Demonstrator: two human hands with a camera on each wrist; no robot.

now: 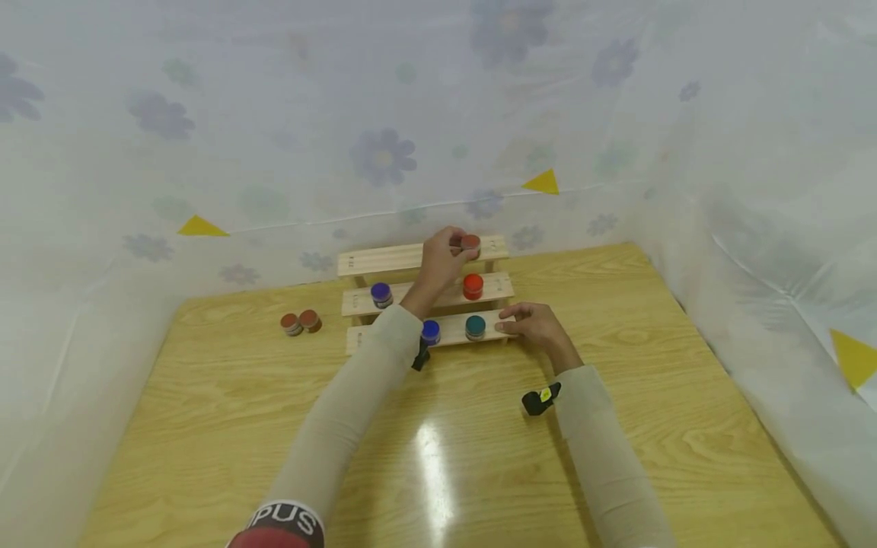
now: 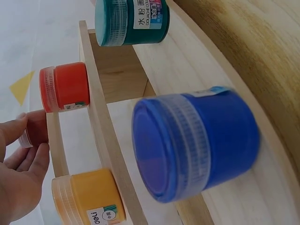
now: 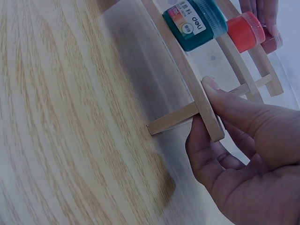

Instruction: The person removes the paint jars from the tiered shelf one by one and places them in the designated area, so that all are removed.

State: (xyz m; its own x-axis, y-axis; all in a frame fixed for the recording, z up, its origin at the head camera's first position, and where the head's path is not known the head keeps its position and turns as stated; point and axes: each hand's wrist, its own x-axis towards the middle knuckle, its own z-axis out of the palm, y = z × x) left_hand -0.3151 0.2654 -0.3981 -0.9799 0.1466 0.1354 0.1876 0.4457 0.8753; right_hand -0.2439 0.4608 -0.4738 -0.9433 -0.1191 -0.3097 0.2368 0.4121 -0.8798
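My left hand [image 1: 444, 257] pinches a reddish-brown paint jar [image 1: 470, 243] at the right part of the top tier of a wooden three-step rack [image 1: 384, 260]. With thumb and fingers, my right hand [image 1: 537, 326] grips the right end of the rack's bottom tier. A teal paint jar [image 1: 475, 327] and a blue paint jar [image 1: 430, 332] stand on that tier. The middle tier bears a red paint jar [image 1: 473, 286] and a purple-blue jar [image 1: 381, 294]. A yellow paint jar [image 2: 93, 197] on it shows in the left wrist view; my left arm hides it from the head view.
Two brown-lidded jars [image 1: 300, 323] stand together on the wood-grain table [image 1: 240, 426], left of the rack. A pale flowered sheet [image 1: 288, 137] with yellow triangles hangs behind the table and along its sides.
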